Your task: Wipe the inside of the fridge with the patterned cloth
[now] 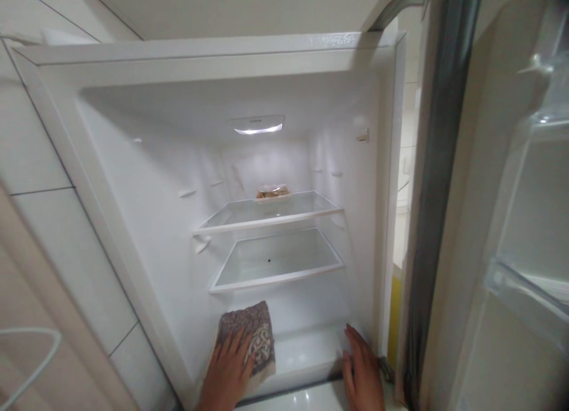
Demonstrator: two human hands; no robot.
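Note:
My left hand (229, 366) lies flat with fingers spread on a folded brown patterned cloth (260, 343), low in the left part of an open refrigerator (284, 52). The cloth rests against the white inner surface near the bottom. My right hand (362, 369) is at the lower right edge of the compartment, its fingers extended and nothing visible in it. Whether its fingertips touch the inner wall, I cannot tell. Above both hands are a lower glass shelf (284, 257) with a small dark spot on it and an upper glass shelf (271, 212).
A small clear-wrapped packet (272, 191) sits at the back of the upper shelf. The lit lamp (258, 126) is in the ceiling. On the right stands the open door (475, 221) with clear bins (528, 280). White tiles (62, 239) line the left wall.

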